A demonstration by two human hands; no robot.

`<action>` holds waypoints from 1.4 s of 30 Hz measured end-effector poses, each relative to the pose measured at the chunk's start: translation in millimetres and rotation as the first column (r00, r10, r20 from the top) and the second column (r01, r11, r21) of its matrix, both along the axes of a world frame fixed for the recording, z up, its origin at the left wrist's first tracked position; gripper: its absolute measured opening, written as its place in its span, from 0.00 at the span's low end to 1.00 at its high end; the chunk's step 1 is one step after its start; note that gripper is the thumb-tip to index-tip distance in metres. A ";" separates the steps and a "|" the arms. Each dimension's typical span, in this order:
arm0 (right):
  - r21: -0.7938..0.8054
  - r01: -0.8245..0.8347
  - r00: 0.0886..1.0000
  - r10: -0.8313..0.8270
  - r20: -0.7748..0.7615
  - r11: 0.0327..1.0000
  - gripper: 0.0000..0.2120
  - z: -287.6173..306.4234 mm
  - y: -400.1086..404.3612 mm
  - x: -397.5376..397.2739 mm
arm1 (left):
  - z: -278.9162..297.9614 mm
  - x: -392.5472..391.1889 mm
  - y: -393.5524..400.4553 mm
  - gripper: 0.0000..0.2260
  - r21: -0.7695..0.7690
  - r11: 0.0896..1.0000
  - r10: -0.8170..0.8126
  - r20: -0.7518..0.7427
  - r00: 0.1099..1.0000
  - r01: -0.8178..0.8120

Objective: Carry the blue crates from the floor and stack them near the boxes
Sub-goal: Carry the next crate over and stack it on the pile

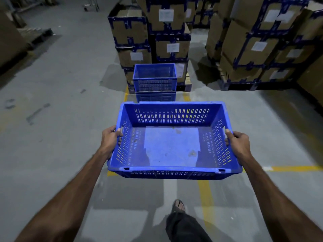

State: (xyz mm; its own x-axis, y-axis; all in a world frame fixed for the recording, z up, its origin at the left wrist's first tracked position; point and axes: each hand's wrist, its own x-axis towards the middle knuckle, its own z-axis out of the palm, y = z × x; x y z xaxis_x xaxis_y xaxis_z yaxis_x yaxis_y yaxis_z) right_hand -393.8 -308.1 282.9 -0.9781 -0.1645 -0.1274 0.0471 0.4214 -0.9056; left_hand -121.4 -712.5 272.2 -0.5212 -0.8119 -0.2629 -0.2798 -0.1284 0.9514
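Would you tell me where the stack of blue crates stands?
Centre of the head view, the stack of blue crates stands on the floor against the cardboard boxes.

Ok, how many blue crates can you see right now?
3. One carried crate held by left hand and right hand; two stacked ahead: top crate on bottom crate. More could be hidden.

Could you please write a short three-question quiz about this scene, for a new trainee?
1. True or false: the carried crate is empty.
2. Which hands hold it? A) left hand only B) right hand only C) both
3. Where is the crate stack standing? Fill in: in front of the cardboard ____.

Key: 1 true; 2 C, one hand on each short side; 3 boxes.
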 end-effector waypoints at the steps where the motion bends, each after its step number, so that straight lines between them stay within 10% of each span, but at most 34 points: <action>1: -0.001 -0.007 1.000 0.007 0.001 1.000 0.23 -0.6 -10.8 -15.7 | 0.5 -13.6 -7.7 0.08 -0.001 1.000 0.009 0.001 1.000 -0.009; 42: 0.084 0.033 0.997 -0.039 0.068 0.996 0.18 -17.3 -481.7 -437.1 | -11.3 -428.7 -462.2 0.11 0.026 0.998 0.048 0.040 0.998 -0.049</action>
